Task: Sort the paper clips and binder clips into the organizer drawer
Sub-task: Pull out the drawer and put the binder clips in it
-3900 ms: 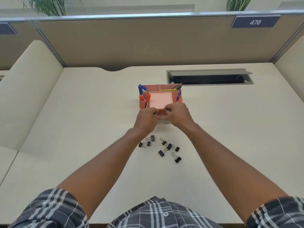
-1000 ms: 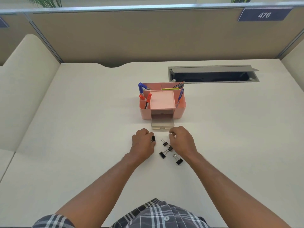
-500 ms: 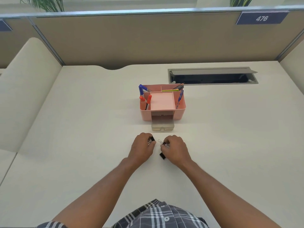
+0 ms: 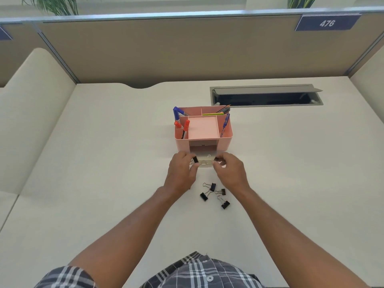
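Note:
A pink desk organizer (image 4: 225, 140) stands mid-desk with its clear drawer (image 4: 205, 162) pulled out toward me. My left hand (image 4: 181, 173) hovers at the drawer's left side, pinching a black binder clip (image 4: 195, 159). At the drawer's right side my right hand (image 4: 230, 172) has its fingers closed; what they hold is hidden. Several black binder clips (image 4: 215, 194) lie loose on the desk just behind my hands. No paper clips show clearly.
Pens and markers (image 4: 180, 121) stick up from the organizer's compartments. An open grey cable hatch (image 4: 266, 96) sits in the desk behind and right. Beige partition walls close off the back and both sides of the desk (image 4: 104, 163).
Both hands have moved from the pile of binder clips forward to the open drawer; the left one carries a black clip. Fewer clips lie on the desk.

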Tool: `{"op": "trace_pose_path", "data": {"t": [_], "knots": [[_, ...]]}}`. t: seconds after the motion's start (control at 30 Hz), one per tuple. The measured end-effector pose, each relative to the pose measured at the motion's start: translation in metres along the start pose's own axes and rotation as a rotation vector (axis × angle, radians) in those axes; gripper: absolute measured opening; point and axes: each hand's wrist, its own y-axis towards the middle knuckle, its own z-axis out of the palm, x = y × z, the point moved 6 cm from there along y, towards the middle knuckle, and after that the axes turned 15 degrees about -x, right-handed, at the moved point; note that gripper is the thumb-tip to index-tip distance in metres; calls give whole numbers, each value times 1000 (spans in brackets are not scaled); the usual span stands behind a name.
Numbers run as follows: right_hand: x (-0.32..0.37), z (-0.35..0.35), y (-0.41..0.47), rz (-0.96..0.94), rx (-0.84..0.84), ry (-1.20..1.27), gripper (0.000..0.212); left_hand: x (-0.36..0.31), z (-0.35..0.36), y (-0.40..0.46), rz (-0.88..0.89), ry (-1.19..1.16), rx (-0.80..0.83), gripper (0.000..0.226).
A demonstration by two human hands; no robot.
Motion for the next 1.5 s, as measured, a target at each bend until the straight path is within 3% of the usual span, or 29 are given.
{"op": "trace_pose_path", "data": {"t": [0.2,0.4,0.63,0.73,1.0,1.13,1.3,1.5], "knots": [[23,17,35,-335,-18,-270,15,-28,11,34,233,228,14,14],[13,32,44,-220,43,-247,17,-29,24,38,246,305,68,20],[14,20,32,-320,24,-298,19,-15,16,27,160,116,57,39],[1,10,21,-233,29,-278,19,-2,2,11,95,57,22,34],[-28,17,-33,-196,281,-395,27,44,0,-58,-7,140,221,47],[-30,25,-48,-296,281,-499,20,43,1,-63,0,172,223,33],[-29,25,-48,-277,266,-459,20,39,3,-61,27,175,195,13],[-16,6,-28,-258,111,-342,26,26,2,-46,95,183,125,17]]}}
